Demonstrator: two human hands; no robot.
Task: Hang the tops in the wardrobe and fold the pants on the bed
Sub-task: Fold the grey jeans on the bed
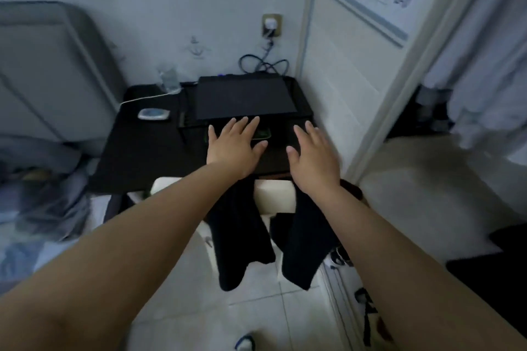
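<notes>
Over the dark desk (137,151), the left hand (232,148) and right hand (312,154) spread flat, holding nothing; each should pinch the waistband of the black pants (242,236) hanging just below the wrists, 1 hand per side.

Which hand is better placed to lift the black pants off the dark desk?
Probably either; slight edge to the left hand, open above the waist of the black pants. The right hand hovers open nearer the wardrobe edge.

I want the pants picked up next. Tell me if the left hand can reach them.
Probably yes: the left hand hovers open just above where the pants drape over the chair, nothing between.
</notes>
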